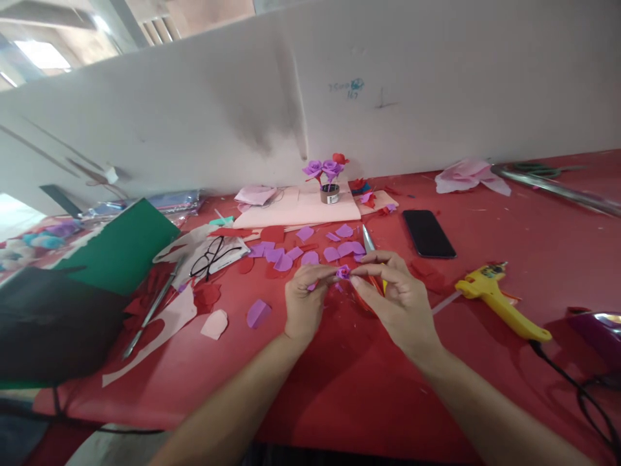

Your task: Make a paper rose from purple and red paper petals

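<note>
My left hand (305, 301) and my right hand (395, 294) meet over the red table (349, 382), both pinching a small purple rolled flower bud (343, 272) between their fingertips. Fingers of both hands are closed round it. Under my right hand lies a pair of scissors (369, 246) with red and yellow handles. Several purple cut petals (310, 249) are scattered just beyond my hands. Further back, finished purple and red flowers (325, 169) stand in a small pot (330, 193) on a pink sheet.
A yellow glue gun (499, 301) with a black cord lies at the right. A black phone (428, 233) is behind it. Black glasses (213, 255), a metal tool (152, 307), green and black sheets (116, 249) sit at the left. A white wall backs the table.
</note>
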`<state>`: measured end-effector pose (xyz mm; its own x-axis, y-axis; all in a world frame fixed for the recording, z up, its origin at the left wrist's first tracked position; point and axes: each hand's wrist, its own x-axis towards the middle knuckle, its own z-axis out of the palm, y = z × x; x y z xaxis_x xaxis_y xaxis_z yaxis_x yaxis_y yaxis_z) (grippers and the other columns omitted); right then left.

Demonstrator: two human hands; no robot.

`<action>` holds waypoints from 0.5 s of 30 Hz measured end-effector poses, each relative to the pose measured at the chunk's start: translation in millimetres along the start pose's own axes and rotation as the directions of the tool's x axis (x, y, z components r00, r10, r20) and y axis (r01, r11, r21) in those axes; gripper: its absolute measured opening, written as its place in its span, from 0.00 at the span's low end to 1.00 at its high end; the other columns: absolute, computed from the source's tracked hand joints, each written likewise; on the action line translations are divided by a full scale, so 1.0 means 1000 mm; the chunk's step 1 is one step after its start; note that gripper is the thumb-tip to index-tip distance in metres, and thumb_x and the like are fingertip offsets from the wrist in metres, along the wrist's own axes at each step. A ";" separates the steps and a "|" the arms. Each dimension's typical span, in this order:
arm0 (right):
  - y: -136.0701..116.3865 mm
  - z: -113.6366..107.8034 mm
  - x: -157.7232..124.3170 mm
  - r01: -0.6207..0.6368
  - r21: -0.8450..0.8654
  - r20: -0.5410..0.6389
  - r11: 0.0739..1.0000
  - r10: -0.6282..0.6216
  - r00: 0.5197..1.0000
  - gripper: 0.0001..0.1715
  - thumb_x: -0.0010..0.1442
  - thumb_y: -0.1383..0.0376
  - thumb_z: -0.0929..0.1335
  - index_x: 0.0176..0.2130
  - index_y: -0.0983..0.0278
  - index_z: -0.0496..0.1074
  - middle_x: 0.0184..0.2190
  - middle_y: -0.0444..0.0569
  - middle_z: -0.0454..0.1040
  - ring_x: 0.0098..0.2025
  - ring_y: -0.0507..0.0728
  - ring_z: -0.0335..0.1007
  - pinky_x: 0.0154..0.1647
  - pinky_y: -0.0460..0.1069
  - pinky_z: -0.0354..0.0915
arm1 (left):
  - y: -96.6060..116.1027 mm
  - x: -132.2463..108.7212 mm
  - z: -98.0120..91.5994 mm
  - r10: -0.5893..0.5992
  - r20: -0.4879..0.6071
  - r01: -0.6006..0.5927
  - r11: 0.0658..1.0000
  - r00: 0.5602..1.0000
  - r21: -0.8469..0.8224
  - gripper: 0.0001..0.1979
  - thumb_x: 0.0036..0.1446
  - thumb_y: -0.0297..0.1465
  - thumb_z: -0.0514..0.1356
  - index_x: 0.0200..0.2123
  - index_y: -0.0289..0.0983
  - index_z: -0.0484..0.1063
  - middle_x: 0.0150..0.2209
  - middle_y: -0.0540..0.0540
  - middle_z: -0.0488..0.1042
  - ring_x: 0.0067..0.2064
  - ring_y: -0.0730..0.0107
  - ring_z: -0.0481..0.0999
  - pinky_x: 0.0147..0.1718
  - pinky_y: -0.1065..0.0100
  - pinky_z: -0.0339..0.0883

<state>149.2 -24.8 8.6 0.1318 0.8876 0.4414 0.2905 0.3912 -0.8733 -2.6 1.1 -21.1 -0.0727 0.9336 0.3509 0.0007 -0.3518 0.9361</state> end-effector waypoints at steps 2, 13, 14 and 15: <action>-0.001 -0.001 0.001 -0.004 -0.022 -0.005 1.000 0.004 1.000 0.04 0.57 0.64 0.71 0.36 0.56 0.78 0.43 0.49 0.71 0.48 0.59 0.68 0.54 0.61 0.63 | 0.001 0.000 -0.001 0.006 -0.003 -0.006 0.998 1.000 0.059 0.07 0.52 0.26 0.65 0.33 0.43 0.82 0.33 0.47 0.81 0.37 0.66 0.76 0.40 0.63 0.72; -0.006 0.000 0.004 -0.015 -0.031 -0.041 0.999 0.014 0.999 0.01 0.54 0.67 0.70 0.30 0.60 0.75 0.39 0.48 0.73 0.46 0.60 0.69 0.51 0.59 0.63 | 0.005 0.001 -0.001 0.029 -0.007 -0.029 0.997 1.000 0.072 0.07 0.52 0.26 0.65 0.32 0.43 0.82 0.31 0.49 0.80 0.36 0.68 0.76 0.39 0.66 0.71; -0.005 -0.001 0.004 -0.018 -0.003 -0.036 1.000 0.017 0.999 0.02 0.55 0.67 0.70 0.31 0.60 0.74 0.39 0.48 0.73 0.46 0.60 0.69 0.52 0.59 0.63 | 0.005 0.001 0.000 0.017 -0.015 -0.016 0.998 1.000 0.057 0.06 0.51 0.26 0.65 0.31 0.42 0.82 0.31 0.49 0.80 0.35 0.68 0.75 0.38 0.66 0.70; -0.005 -0.002 0.005 -0.023 0.023 -0.022 0.999 0.023 0.999 0.03 0.56 0.68 0.69 0.33 0.60 0.74 0.40 0.49 0.73 0.47 0.59 0.70 0.52 0.59 0.63 | 0.006 0.001 0.001 0.001 -0.022 0.000 0.999 1.000 0.045 0.06 0.51 0.26 0.66 0.30 0.42 0.82 0.30 0.49 0.80 0.35 0.69 0.75 0.38 0.67 0.70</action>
<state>150.1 -22.8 15.6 0.1589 0.8910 0.4253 0.2651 0.3765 -0.8877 -1.7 -0.1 -15.1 -0.0951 0.9315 0.3511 0.0459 -0.3483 0.9363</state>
